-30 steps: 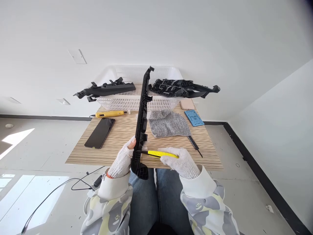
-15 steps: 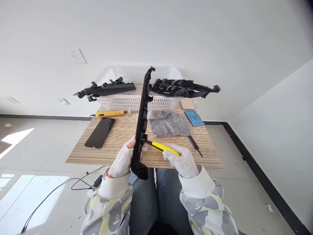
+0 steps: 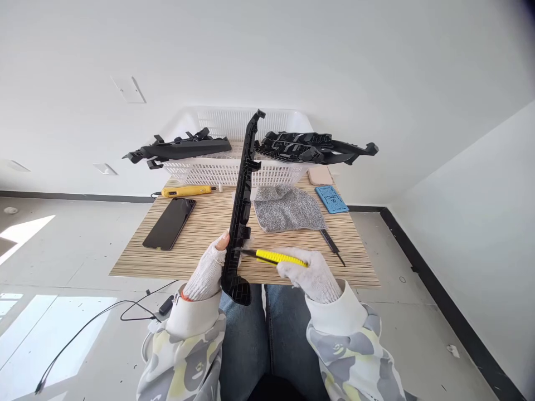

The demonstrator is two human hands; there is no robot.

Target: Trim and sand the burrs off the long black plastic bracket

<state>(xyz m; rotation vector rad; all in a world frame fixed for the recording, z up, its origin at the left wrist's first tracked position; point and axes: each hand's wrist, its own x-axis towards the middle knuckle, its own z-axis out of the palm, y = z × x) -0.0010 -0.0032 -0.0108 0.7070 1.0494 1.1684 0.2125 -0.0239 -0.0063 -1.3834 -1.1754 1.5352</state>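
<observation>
My left hand [image 3: 209, 267], in a white knit glove with a bare thumb tip, grips a long black plastic trim piece [image 3: 241, 217] near its lower end. The piece stands up in front of me, its ribbed side facing me and a curved foot at the bottom. Wrapped round a yellow utility knife [image 3: 281, 258] are the fingers of my gloved right hand [image 3: 310, 273]. The knife's dark tip points left and meets the ribbed side just below a small clip; whether it touches I cannot tell.
A white plastic basket [image 3: 209, 174] at the back holds more black trim pieces [image 3: 188, 149]. On the mat-topped table [image 3: 200, 228] lie a phone [image 3: 169, 224], a yellow pen-like corded tool [image 3: 188, 191], a grey cloth [image 3: 288, 210], a blue card [image 3: 331, 199] and a thin black tool [image 3: 332, 246].
The knife tip has moved down along the trim piece, from beside the clip to just below it. The knife now lies closer to level. Both hands keep their hold.
</observation>
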